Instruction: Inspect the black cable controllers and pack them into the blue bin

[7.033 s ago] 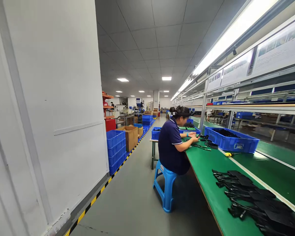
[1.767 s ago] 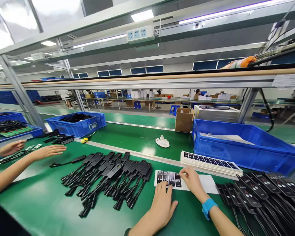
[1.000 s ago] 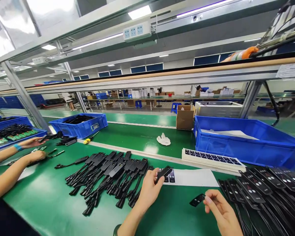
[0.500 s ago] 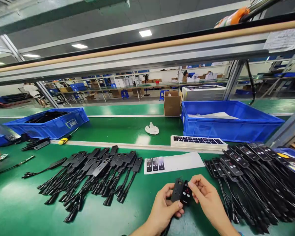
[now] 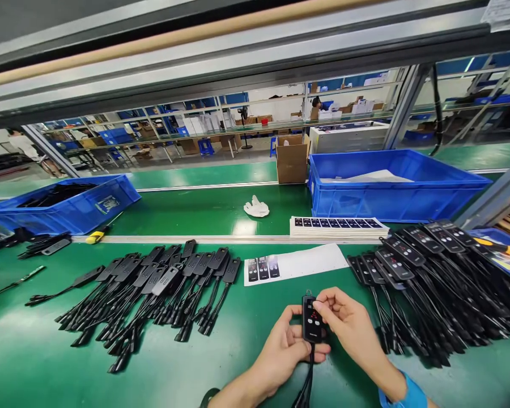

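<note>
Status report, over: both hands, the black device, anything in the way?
Left hand holding black device, printed face up, cables trailing toward wearer. Right hand touching its upper right edge. No obstruction seen at the hands; label sheet lies beyond.

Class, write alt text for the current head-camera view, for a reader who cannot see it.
A left hand holds a black cabled device over a green bench while the right hand touches its button face near the top. Beyond lies a white sheet bearing three labels, between two piles of similar devices.
</note>
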`<state>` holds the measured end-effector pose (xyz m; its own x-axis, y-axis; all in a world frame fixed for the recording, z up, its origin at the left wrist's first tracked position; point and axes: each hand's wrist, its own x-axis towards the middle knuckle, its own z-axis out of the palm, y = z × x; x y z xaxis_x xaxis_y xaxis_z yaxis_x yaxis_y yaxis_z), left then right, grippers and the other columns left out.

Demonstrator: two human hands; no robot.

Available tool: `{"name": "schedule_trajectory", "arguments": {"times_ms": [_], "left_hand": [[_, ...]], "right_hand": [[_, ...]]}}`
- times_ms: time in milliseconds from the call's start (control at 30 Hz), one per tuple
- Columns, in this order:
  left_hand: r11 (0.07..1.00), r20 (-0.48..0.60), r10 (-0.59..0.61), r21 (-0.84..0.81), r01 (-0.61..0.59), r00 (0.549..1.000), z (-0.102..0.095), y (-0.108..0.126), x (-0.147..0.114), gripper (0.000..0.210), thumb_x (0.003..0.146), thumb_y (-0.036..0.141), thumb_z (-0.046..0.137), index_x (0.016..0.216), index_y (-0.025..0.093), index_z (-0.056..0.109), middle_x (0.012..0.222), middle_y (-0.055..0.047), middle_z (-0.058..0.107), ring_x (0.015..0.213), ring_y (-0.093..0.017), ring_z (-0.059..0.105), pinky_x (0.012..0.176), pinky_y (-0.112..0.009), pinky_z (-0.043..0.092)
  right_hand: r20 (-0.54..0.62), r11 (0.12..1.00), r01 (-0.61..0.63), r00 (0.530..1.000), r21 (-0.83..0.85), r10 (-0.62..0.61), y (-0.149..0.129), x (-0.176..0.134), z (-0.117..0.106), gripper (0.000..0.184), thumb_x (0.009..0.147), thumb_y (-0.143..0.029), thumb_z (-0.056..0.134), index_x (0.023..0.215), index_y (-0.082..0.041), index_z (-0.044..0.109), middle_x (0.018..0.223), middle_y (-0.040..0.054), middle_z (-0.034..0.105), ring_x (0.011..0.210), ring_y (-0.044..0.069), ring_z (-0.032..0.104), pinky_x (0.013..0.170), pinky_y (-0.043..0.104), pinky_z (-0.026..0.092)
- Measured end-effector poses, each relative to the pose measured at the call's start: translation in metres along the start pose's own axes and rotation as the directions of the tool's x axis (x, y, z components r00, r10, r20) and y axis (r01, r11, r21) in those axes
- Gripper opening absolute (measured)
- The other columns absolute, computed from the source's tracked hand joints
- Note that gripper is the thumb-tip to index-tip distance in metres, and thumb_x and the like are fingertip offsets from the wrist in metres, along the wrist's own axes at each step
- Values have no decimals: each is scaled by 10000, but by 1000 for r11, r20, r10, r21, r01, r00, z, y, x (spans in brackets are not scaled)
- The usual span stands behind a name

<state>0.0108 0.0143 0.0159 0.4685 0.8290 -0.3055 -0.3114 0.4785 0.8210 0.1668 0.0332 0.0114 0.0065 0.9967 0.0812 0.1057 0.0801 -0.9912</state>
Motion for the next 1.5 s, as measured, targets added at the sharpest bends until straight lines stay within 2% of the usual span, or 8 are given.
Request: {"name": "schedule_trajectory", "arguments": {"times_ms": [333, 567, 1033, 1133, 1233, 1367, 1433, 1500], "left_hand": [[1000, 13, -17, 18, 16, 1000, 2, 2, -2, 480, 697, 309, 735, 1058, 181, 447, 986, -109, 688, 851, -254, 697, 811, -415, 510], [999, 36, 5, 50, -7, 999, 0, -1, -1, 503, 703, 381, 745, 1047, 188, 433, 870, -68, 686, 826, -234, 694, 805, -405, 508], [996, 61, 42, 74, -47, 997, 0, -2, -1, 464, 719, 378, 743, 993, 199, 415, 847, -66, 686, 784, -200, 693, 751, -337, 504], [998, 77, 46, 49, -50, 996, -1, -1, -1, 437, 721, 331, 740, 973, 203, 407, 848, -64, 693, 780, -206, 699, 740, -340, 513], [999, 76, 45, 17, -47, 996, -3, 0, 0, 410, 703, 244, 726, 960, 201, 409, 897, -73, 701, 785, -222, 705, 731, -354, 525], [997, 55, 24, -74, -20, 998, -6, 2, 3, 257, 758, 277, 592, 927, 187, 421, 811, -71, 713, 688, -227, 709, 663, -362, 536], [994, 45, 32, -108, -27, 998, -7, 4, 4, 196, 807, 327, 523, 904, 184, 433, 799, -71, 710, 668, -215, 704, 633, -343, 534], [991, 28, 52, -128, -48, 998, -7, 6, 4, 177, 821, 333, 513, 892, 185, 447, 814, -66, 707, 704, -209, 702, 615, -310, 527]], "right_hand": [[5, 1000, -30, 1000, 2, 30, -6, -2, 1, 256, 805, -447, 626, 763, -197, 589, 612, -17, 560, 549, 140, 527, 471, 231, 429], [-35, 999, -28, 999, -32, 27, -8, -1, 2, 253, 781, -436, 645, 725, -197, 588, 579, -24, 546, 513, 131, 512, 444, 225, 418], [-47, 997, -63, 997, -54, 60, 0, -2, 3, 240, 789, -423, 631, 737, -199, 564, 574, -35, 500, 510, 129, 489, 454, 237, 408], [-87, 995, -26, 996, -97, 17, 5, -1, 2, 221, 789, -389, 641, 880, -207, 553, 577, -64, 454, 495, 120, 464, 445, 228, 397], [-127, 993, 4, 992, -117, -19, 12, 0, 2, 355, 775, -367, 657, 1056, -225, 494, 654, -70, 454, 526, 118, 478, 465, 221, 422], [42, 995, -6, 999, -96, 10, 16, -4, 9, 377, 787, -341, 627, 1127, -222, 515, 788, -18, 556, 640, 149, 569, 565, 260, 507], [125, 996, 0, 992, -86, 11, 14, -8, 13, 488, 744, -285, 665, 1206, -228, 516, 931, 26, 631, 789, 190, 620, 712, 316, 535], [193, 999, -43, 980, -33, 48, 11, -12, 16, 680, 677, -231, 717, 1308, -250, 465, 1115, 61, 630, 913, 223, 628, 783, 350, 536]]}}
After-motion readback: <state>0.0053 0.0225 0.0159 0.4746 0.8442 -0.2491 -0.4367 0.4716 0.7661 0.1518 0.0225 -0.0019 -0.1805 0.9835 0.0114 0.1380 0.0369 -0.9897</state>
